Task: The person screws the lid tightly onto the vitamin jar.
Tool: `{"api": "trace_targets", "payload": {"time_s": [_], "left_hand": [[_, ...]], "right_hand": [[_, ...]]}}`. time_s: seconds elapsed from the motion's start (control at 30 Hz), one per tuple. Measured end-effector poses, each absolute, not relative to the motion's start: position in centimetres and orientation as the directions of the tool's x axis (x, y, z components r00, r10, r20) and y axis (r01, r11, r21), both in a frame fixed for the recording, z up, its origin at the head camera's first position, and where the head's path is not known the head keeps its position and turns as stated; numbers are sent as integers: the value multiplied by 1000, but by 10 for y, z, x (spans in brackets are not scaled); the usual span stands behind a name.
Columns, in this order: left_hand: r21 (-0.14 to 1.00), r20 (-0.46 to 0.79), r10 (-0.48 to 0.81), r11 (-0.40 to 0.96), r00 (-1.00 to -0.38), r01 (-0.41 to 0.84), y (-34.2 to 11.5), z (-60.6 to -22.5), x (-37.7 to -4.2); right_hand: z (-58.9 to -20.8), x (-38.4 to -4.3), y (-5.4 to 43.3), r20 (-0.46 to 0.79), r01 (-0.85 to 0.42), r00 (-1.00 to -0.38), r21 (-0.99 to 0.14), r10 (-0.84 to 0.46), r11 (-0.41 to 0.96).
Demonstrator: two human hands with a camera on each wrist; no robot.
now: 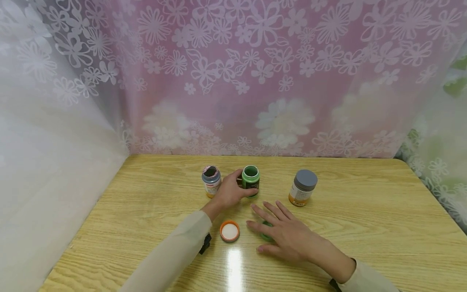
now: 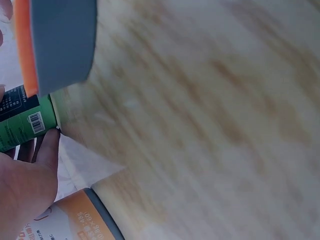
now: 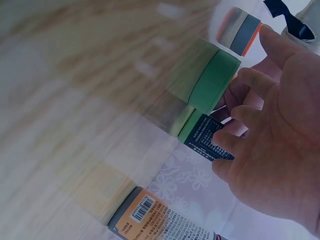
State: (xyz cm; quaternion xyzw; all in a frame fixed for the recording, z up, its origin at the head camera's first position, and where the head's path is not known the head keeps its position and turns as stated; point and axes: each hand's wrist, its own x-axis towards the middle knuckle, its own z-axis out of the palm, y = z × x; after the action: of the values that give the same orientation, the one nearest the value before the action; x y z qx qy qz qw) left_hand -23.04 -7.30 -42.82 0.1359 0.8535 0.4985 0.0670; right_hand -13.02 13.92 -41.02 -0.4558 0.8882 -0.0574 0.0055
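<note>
My left hand [image 1: 230,192] holds the open green jar [image 1: 251,178] at the back of the table, thumb across its front and fingers at its left side. The jar stands upright with no lid on its mouth. In the left wrist view the thumb lies low against the green jar [image 2: 31,117], near its base. My right hand [image 1: 293,237] spreads its fingers over a green lid [image 1: 267,231], partly hiding it. Beside the fingers in the right wrist view, that green lid [image 3: 215,80] lies on the table.
Left of the left hand stands an open grey-necked jar [image 1: 211,184] with torn foil round its mouth. A grey lid with an orange rim [image 1: 230,232] lies inside up, nearer the front. At right stands a grey-capped jar [image 1: 303,187]. A flowered curtain [image 1: 284,101] hangs behind the table.
</note>
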Motion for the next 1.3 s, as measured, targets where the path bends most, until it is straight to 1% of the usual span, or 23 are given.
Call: {"api": "trace_targets", "payload": {"time_s": [0.3, 0.53, 0.67, 0.87, 1.1, 1.3], "left_hand": [[852, 15, 296, 496, -955, 167, -73, -430, -231], [855, 1, 302, 495, -953, 157, -73, -430, -231], [851, -2, 303, 500, -953, 158, -73, -430, -231], [851, 3, 311, 499, -950, 166, -73, -431, -231], [852, 1, 315, 497, -949, 166, -73, -431, -232], [855, 3, 312, 492, -950, 165, -74, -431, -232]], "right_hand": [[-409, -134, 138, 58, -815, -571, -157, -819, 558], [-403, -135, 137, -22, -782, -588, -236, -808, 576], [-401, -136, 137, -49, -781, -577, -261, -815, 568], [-400, -139, 138, -67, -788, -561, -262, -825, 557], [-397, -139, 136, -87, -774, -575, -266, -814, 575], [-396, -140, 134, -81, -787, -567, -242, -820, 568]]}}
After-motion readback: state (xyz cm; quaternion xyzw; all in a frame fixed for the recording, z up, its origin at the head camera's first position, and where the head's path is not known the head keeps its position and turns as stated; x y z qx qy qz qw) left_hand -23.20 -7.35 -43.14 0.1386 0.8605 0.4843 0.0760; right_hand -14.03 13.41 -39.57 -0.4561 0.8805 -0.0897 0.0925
